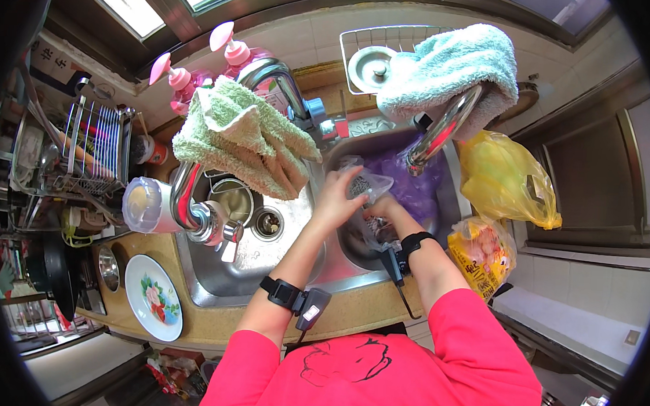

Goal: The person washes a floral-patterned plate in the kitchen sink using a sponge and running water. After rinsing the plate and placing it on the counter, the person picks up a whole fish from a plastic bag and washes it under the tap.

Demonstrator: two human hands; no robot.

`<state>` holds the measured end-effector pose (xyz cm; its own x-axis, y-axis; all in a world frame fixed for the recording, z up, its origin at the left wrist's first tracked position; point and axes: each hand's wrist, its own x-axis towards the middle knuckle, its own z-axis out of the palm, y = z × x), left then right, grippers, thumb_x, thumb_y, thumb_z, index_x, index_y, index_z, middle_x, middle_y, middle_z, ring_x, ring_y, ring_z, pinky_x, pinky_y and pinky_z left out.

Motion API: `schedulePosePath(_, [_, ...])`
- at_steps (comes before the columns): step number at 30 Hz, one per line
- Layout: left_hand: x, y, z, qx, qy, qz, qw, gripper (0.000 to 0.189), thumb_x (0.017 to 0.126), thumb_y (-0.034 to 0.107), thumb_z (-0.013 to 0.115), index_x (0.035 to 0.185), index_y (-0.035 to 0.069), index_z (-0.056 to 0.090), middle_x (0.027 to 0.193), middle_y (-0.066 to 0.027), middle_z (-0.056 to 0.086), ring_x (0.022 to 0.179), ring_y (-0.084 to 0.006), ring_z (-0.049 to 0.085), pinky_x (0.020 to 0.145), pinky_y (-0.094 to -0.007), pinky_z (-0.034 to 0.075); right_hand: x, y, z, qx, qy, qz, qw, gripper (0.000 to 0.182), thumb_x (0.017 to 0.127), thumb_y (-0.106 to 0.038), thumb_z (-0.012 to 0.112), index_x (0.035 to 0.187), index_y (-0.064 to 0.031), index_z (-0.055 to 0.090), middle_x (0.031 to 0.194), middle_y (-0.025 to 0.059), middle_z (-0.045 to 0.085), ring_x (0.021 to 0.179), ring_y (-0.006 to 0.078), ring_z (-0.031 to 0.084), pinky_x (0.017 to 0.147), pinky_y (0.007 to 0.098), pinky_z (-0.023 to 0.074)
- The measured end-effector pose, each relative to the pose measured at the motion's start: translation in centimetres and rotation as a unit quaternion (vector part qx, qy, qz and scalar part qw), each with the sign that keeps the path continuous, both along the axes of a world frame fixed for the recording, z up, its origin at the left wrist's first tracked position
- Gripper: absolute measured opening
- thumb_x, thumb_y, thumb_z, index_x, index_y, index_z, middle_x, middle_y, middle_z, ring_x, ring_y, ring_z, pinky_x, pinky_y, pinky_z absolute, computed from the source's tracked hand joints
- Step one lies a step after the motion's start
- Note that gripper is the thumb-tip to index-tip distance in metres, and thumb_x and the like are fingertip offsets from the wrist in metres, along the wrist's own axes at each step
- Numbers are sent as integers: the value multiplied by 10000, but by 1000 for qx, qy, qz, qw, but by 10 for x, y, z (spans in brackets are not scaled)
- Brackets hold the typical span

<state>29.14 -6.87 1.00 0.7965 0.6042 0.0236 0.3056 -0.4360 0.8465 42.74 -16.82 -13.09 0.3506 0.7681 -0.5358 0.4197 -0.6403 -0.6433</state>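
Over the right basin of a stainless steel double sink [387, 280], my left hand [337, 197] holds a clear plastic bag [380, 185] with its thumb and fingers spread around it. A bundled grey metallic item, perhaps a steel wool scrubber [359, 187], shows at the bag. My right hand [382, 206] is just to the right, at the lower part of the bag, its fingertips partly hidden. More clear plastic with something silvery hangs below the hands. A purple plastic bag [422, 180] lies in the basin behind them.
A green towel [245, 138] hangs over the left faucet, a light blue towel [447, 71] over the right one [444, 129]. Yellow bag [502, 179] and printed food bag [482, 255] stand right of the sink. A floral plate [154, 298] and dish rack [96, 147] are left.
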Motion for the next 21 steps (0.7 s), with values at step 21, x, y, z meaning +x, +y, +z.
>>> schedulePosePath(21, [-7,6,-16,138,134,82,978,487,669,249,643,1058,7,476,1205,-223,371,1094,-392,376,893,-417,331,-31,-31,102,10,25,12,1000,447,527,-320,659,888,-57,627,866,126,617,834,242,578,765,315,429])
